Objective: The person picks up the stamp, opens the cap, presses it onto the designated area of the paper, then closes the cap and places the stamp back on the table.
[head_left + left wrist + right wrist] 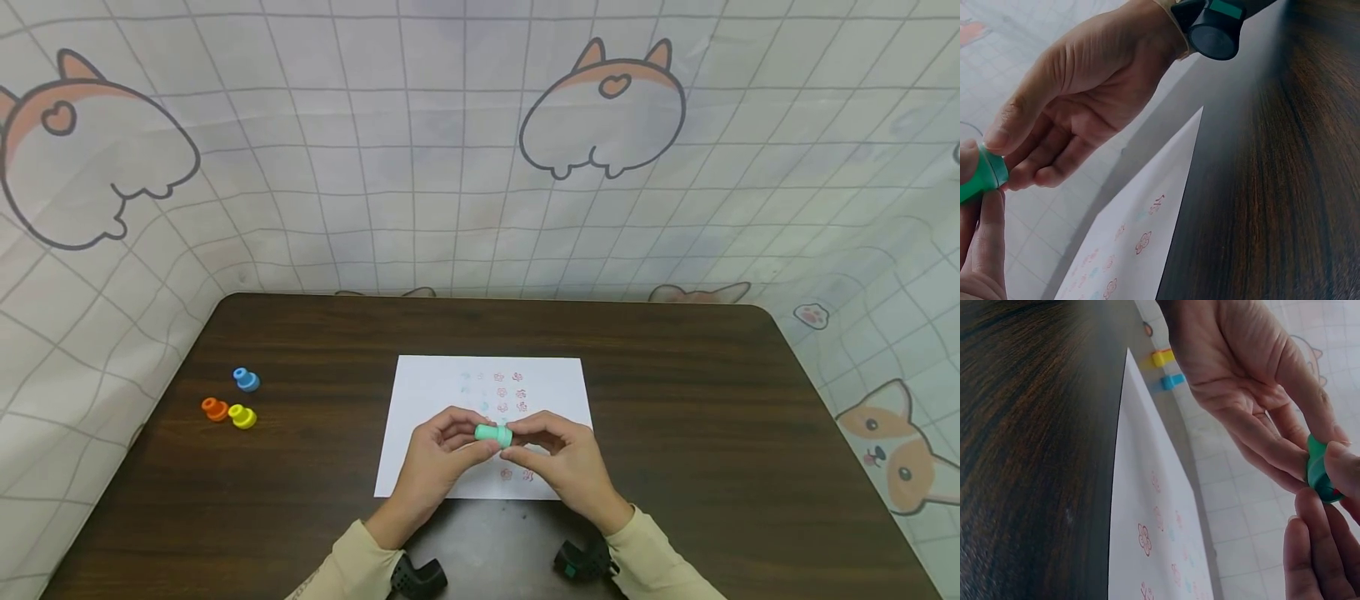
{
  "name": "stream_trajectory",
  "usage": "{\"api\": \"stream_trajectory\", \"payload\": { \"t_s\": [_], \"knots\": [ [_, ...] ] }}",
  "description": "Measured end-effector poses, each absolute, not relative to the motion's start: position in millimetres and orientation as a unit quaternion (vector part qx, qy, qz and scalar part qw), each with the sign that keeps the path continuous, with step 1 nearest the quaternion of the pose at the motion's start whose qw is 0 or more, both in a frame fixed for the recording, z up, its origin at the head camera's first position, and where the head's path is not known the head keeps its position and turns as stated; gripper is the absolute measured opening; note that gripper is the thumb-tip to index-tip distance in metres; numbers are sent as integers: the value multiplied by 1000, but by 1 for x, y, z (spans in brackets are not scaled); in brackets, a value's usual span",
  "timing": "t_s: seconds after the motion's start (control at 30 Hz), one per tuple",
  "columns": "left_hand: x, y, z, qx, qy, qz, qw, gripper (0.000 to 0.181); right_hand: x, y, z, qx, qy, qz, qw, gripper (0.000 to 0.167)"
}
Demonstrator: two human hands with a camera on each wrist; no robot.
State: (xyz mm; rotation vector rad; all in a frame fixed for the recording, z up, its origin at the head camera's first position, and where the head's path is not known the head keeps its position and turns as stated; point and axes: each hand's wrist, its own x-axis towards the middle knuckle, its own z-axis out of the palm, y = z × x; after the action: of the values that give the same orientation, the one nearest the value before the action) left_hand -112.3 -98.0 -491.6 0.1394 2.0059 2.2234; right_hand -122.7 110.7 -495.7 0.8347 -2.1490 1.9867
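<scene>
A small green toy stamp (pixel 492 434) is held sideways between both hands, above a white sheet of paper (pixel 401 433). My left hand (pixel 438 458) pinches its left end between thumb and fingers. From the other side my right hand (pixel 566 458) pinches the wider right end. The left wrist view shows a seam round the stamp (pixel 990 170) near the right thumb. In the right wrist view the stamp's (pixel 1320 469) wide end faces the right fingers, with a bit of red there. Small red and blue prints, some of them flowers, mark the sheet.
At the left of the dark wooden table (pixel 675 400) stand three more stamps: blue (pixel 246 380), orange (pixel 214 409) and yellow (pixel 242 417). A white gridded cloth (pixel 450 208) with cartoon dogs hangs round the table's back and sides.
</scene>
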Motion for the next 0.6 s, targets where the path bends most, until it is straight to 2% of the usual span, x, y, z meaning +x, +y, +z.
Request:
{"api": "stream_trajectory", "payload": {
  "t_s": [0.43, 0.6],
  "knots": [
    [-110, -105, -488, 66, 673, 734, 63, 35, -125, 114, -490, 263, -721, 642, 1, 27],
    [-115, -116, -483, 59, 693, 717, 44, 35, -132, 124, -489, 259, -730, 631, 33, 27]
  ]
}}
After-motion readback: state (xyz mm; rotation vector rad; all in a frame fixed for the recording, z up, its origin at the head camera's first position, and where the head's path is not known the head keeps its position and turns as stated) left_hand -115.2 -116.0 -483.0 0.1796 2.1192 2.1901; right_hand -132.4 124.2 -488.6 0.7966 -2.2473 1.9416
